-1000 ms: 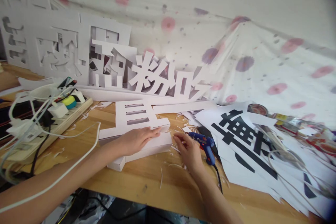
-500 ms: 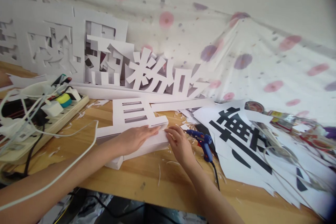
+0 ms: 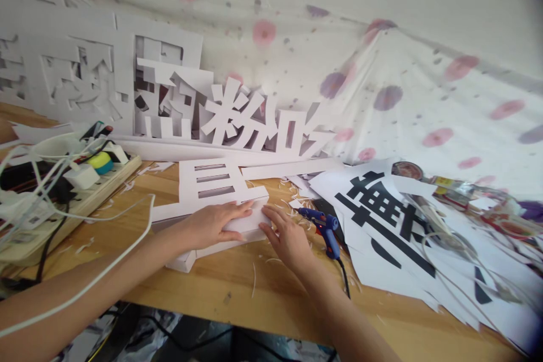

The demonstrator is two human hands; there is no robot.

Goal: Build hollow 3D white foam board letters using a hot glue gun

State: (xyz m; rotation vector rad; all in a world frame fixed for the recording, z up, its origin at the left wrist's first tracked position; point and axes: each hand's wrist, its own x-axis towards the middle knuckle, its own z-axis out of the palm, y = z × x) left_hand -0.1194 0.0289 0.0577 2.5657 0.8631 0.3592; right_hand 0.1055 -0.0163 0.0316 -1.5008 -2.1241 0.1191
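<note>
A white three-dimensional board character (image 3: 190, 181) with three slots lies on the wooden table. My left hand (image 3: 216, 223) rests on its near part, fingers along the top and the thumb lower on the front side. At its right end my right hand (image 3: 286, 235) touches the edge with thumb and fingertips, the fingers bent close together. The two hands are slightly apart. Just right of my right hand lies a blue glue gun (image 3: 324, 226) with its nozzle pointing left.
A power strip (image 3: 102, 181) with tangled cables stands at the left. White cut-out characters (image 3: 237, 116) stand at the back. Printed sheets (image 3: 382, 260) and plastic packaging (image 3: 466, 198) lie at the right. A white cable (image 3: 114, 257) crosses over my left forearm.
My left thumb has come down from the fingers onto the front side of the white piece. My right hand stays at its right end. The whole view has shifted slightly.
</note>
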